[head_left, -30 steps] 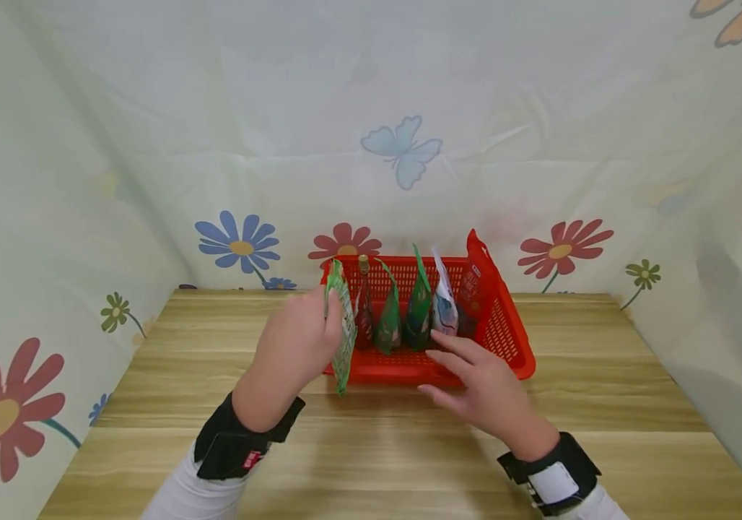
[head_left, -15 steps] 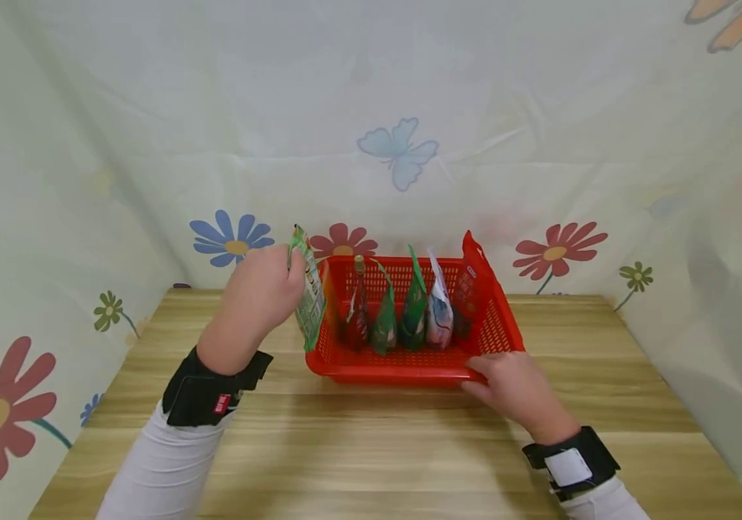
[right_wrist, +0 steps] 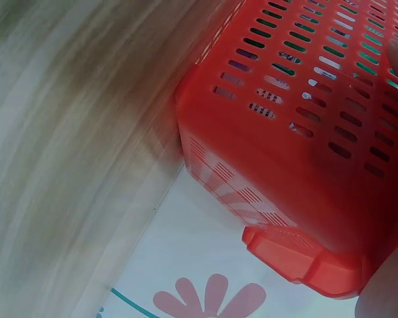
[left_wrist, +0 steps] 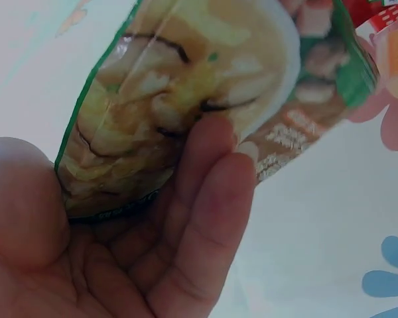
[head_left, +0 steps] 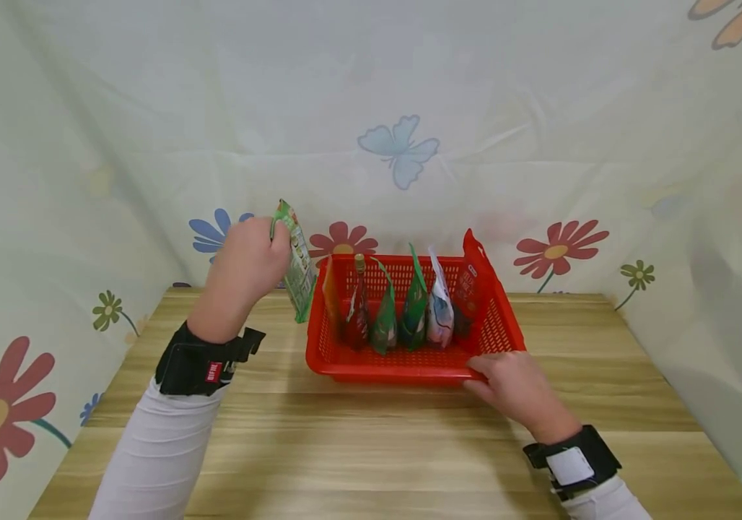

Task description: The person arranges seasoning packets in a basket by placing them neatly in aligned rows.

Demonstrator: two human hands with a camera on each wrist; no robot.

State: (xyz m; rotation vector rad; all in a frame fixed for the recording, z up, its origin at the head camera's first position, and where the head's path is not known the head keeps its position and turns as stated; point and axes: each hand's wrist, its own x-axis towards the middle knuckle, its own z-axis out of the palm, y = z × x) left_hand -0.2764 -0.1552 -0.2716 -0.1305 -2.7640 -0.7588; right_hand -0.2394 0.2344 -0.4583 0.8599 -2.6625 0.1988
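Note:
My left hand [head_left: 244,263] grips a green food packet [head_left: 299,278] by its edge, just left of a red plastic basket [head_left: 397,374]. In the left wrist view, the packet [left_wrist: 186,79] shows a printed picture of food in a pale bowl, with the thumb and curled fingers around its edge. My right hand [head_left: 519,390] holds the basket's front rim near the right corner. Only slivers of that hand show in the right wrist view, beside the slotted basket wall [right_wrist: 252,159].
Standing in the basket are an orange packet [head_left: 330,300], a dark red bottle [head_left: 356,318], two green packets [head_left: 385,321], a white packet [head_left: 439,314] and a red packet [head_left: 473,289]. A wooden table [head_left: 371,448] lies beneath; a flower-printed cloth [head_left: 397,94] hangs behind.
The left hand has carried the green food packet out over the basket's left edge, leftward and farther back. The right hand has moved onto the front rim, and the basket has shifted slightly left.

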